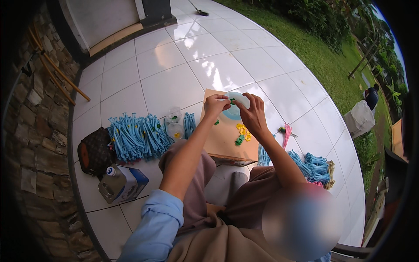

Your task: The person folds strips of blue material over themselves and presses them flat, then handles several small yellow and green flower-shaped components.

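Note:
Over a light blue bowl (232, 114), my left hand (217, 105) is closed, its fingertips pinching a small green piece (232, 101) that looks like a leaf or petal shape. My right hand (254, 112) hovers at the bowl's right side with thumb and forefinger apart; the thumb tip is close to the green piece. Both hands work above a brown cardboard box (224, 142). On the box's top lie a small heap of yellow pieces (242, 131) and a few green pieces (239, 139). The bowl's contents are partly hidden by my hands.
Bundles of light blue stems (139, 137) lie at left beside clear plastic cups (175, 126), a brown bag (95, 153) and a grey jerrycan (123, 183). More blue bundles (315, 166) and a pink bundle (286, 134) lie at right. Another person (362, 114) is on the grass.

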Demonstrator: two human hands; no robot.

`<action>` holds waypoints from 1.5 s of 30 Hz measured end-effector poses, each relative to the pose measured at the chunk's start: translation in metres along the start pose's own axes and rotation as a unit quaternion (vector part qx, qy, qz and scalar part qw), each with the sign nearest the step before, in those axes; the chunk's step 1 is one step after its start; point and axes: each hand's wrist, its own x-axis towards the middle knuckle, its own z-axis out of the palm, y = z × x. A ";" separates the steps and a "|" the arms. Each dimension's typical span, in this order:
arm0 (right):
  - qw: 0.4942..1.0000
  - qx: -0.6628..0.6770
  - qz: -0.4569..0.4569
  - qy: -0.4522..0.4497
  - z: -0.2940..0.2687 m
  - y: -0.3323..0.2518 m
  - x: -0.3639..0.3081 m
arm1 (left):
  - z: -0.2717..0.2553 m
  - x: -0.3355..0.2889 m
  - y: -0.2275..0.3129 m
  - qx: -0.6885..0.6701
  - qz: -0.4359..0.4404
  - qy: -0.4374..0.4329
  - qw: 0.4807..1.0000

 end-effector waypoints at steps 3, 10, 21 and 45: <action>1.000 -0.027 0.003 0.003 0.000 0.001 -0.001 | 0.000 0.000 0.000 -0.011 -0.004 -0.006 1.000; 1.000 -0.023 -0.005 -0.015 0.000 0.000 -0.002 | -0.004 0.002 -0.002 -0.039 -0.014 -0.011 0.999; 0.994 0.027 0.105 0.026 -0.001 0.007 -0.001 | -0.003 0.001 0.000 -0.014 -0.042 -0.008 0.999; 0.886 0.315 0.028 -0.338 0.016 0.028 -0.060 | -0.038 0.023 -0.026 0.584 0.100 0.094 0.800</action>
